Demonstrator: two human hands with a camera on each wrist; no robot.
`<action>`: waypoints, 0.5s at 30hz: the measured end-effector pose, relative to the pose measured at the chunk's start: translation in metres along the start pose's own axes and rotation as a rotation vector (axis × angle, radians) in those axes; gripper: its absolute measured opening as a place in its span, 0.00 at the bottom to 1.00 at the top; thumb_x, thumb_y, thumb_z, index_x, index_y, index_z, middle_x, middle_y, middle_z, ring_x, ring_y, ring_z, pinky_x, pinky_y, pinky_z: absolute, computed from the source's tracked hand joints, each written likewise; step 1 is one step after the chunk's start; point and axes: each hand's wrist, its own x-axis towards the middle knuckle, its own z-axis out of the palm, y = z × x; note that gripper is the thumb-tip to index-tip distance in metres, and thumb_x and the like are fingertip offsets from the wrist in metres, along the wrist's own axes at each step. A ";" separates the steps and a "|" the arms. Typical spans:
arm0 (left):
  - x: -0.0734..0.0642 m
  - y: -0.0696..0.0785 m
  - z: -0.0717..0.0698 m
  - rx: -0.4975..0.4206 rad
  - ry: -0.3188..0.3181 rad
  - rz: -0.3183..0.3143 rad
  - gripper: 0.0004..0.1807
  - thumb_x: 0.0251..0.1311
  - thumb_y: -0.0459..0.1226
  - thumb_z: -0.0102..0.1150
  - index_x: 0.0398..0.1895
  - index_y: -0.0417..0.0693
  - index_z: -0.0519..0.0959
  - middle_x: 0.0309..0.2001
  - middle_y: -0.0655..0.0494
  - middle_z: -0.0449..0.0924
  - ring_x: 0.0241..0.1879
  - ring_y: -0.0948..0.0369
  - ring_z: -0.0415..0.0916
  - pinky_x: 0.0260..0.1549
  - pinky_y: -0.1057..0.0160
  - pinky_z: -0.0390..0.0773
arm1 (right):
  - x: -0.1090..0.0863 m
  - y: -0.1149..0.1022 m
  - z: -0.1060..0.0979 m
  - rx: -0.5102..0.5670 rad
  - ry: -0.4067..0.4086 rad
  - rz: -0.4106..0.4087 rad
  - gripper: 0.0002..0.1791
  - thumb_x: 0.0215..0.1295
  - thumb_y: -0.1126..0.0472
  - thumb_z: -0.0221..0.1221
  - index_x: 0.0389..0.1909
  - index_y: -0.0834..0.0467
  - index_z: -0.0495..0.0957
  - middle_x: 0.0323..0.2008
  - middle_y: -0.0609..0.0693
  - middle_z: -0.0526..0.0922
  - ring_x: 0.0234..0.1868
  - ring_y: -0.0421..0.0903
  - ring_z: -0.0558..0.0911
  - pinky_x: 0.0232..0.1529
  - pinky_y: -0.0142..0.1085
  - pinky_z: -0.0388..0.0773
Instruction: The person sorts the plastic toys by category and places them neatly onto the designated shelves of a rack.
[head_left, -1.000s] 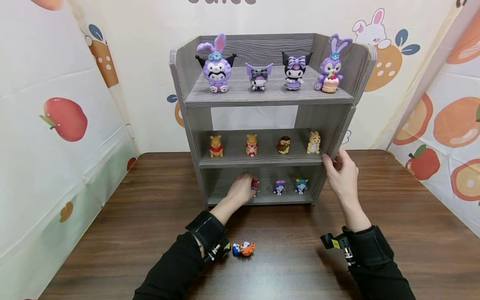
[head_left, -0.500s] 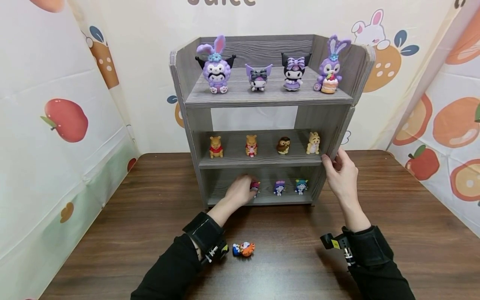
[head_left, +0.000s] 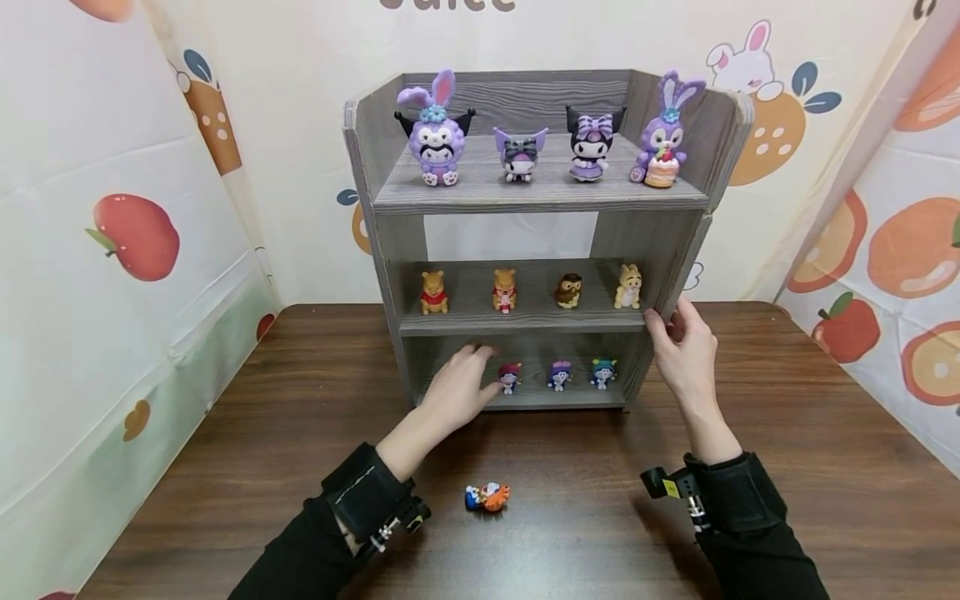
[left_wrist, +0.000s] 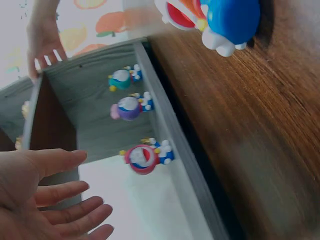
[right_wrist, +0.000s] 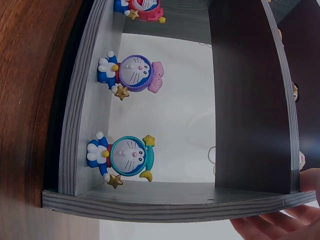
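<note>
My left hand [head_left: 456, 390], fingers spread and holding nothing, is at the left of the lowest level of a grey wooden shelf [head_left: 528, 326]. Just right of its thumb a small blue cat figurine with a red hood [head_left: 510, 380] stands upright. Two similar figurines follow in that row, one with a purple hood [right_wrist: 137, 73], the other with a teal hood [right_wrist: 128, 156]. My right hand [head_left: 686, 354] grips the shelf's right side panel at middle-board height, its thumb at the front edge and fingers behind. Another blue figurine with orange parts [head_left: 489, 497] lies on the table in front.
Several purple figurines stand on the top level, among them a rabbit with a cake [head_left: 660, 142]. The middle level bears two bear figurines, an owl [head_left: 567, 291] and a pale yellow animal [head_left: 627, 287]. Printed cloth walls surround the brown table [head_left: 570, 517].
My left hand has let go of the red-hooded figurine and drawn back to the left, its fingers opening. The figurine stays standing on the lowest level. My right hand has stayed put.
</note>
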 end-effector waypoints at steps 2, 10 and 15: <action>-0.006 0.001 -0.004 -0.017 -0.009 0.035 0.22 0.56 0.36 0.64 0.53 0.36 0.76 0.51 0.41 0.76 0.49 0.48 0.76 0.45 0.52 0.78 | 0.000 0.000 0.000 0.006 0.001 -0.001 0.20 0.68 0.61 0.51 0.59 0.63 0.72 0.48 0.66 0.80 0.46 0.61 0.80 0.32 0.12 0.68; -0.018 -0.002 -0.012 -0.101 -0.227 0.288 0.22 0.60 0.37 0.61 0.55 0.35 0.74 0.53 0.43 0.75 0.53 0.50 0.74 0.53 0.54 0.73 | 0.000 0.001 0.000 0.008 0.006 -0.012 0.20 0.67 0.63 0.51 0.58 0.64 0.72 0.48 0.66 0.80 0.45 0.59 0.80 0.33 0.12 0.68; -0.021 -0.006 -0.010 -0.098 -0.460 0.437 0.23 0.60 0.36 0.60 0.58 0.37 0.73 0.58 0.46 0.74 0.61 0.52 0.68 0.60 0.56 0.67 | 0.000 0.000 0.000 0.006 0.003 -0.010 0.20 0.67 0.62 0.51 0.58 0.63 0.72 0.48 0.66 0.80 0.45 0.55 0.81 0.33 0.13 0.68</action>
